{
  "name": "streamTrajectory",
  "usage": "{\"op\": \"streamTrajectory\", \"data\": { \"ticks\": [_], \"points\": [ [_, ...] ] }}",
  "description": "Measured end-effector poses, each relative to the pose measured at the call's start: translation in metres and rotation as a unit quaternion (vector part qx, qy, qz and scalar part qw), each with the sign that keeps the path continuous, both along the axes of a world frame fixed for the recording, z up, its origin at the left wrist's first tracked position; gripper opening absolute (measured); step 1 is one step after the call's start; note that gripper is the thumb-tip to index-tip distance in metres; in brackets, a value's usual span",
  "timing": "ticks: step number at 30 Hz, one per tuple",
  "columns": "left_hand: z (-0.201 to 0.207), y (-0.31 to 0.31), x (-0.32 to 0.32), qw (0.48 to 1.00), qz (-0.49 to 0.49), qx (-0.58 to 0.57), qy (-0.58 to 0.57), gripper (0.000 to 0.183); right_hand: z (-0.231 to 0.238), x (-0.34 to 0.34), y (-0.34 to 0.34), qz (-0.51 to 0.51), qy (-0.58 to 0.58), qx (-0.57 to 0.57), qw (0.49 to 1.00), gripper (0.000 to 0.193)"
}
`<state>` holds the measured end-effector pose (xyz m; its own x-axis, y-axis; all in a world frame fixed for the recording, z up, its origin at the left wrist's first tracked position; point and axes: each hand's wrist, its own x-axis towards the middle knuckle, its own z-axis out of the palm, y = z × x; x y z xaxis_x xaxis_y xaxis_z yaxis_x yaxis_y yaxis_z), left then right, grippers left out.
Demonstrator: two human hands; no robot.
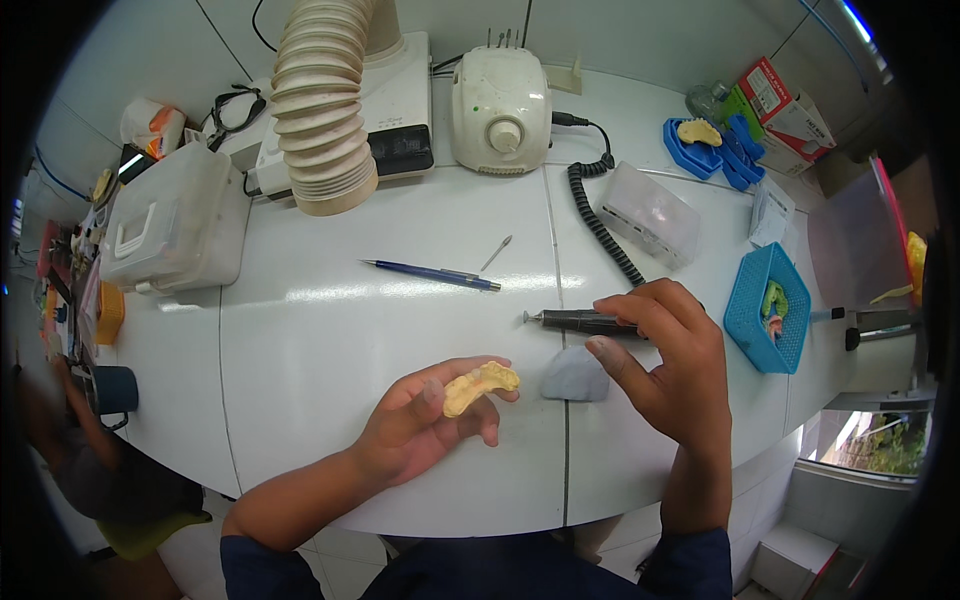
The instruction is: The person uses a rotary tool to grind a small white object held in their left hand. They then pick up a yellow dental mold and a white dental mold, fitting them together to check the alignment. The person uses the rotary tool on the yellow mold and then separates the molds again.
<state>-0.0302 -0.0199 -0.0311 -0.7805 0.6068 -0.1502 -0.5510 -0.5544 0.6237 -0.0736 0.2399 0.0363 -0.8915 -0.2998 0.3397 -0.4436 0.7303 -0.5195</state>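
My left hand (430, 415) is closed around a yellow plaster dental cast (482, 387), an arch-shaped piece pinched between thumb and fingers above the white bench. To the right, my right hand (665, 360) hovers with thumb and fingers apart, nothing visible between them. Its fingers partly cover the rear of a black rotary handpiece (580, 321), which lies on the bench with its small wheel-like tip to the left; whether they touch it cannot be told. Just below the handpiece sits a flat grey-blue block (576, 375).
Beyond my hands lie a blue mechanical pencil (430, 274) and a small bur (496, 252). A ribbed suction hose (320, 110) hangs over the bench beside a white control unit (501, 110) with a coiled cord (595, 215). At right are a clear box (650, 212) and a blue basket (748, 310).
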Motion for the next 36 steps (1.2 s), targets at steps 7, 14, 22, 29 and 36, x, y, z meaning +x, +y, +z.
{"op": "streamTrajectory", "data": {
  "ticks": [7, 14, 22, 29, 36],
  "points": [
    [0.001, -0.006, -0.008, 1.000, 0.009, -0.005, 0.012, 0.063, 0.026, 0.011, 0.040, -0.043, -0.130, 0.119, 0.983, 0.026],
    [0.002, -0.005, -0.014, 0.999, 0.028, -0.030, 0.016, 0.063, 0.014, 0.024, 0.002, 0.001, -0.130, 0.176, 0.976, 0.039],
    [0.009, -0.006, -0.009, 0.994, 0.027, -0.096, 0.034, 0.068, -0.001, 0.023, -0.017, 0.055, -0.182, 0.105, 0.976, 0.042],
    [0.010, -0.003, -0.005, 0.987, 0.024, -0.150, 0.057, 0.072, -0.014, 0.006, -0.003, 0.136, -0.236, -0.216, 0.938, 0.039],
    [0.006, 0.003, 0.002, 0.968, 0.067, -0.197, 0.138, 0.071, -0.034, 0.003, -0.018, 0.123, -0.307, -0.286, 0.899, 0.042]
  ]
}}
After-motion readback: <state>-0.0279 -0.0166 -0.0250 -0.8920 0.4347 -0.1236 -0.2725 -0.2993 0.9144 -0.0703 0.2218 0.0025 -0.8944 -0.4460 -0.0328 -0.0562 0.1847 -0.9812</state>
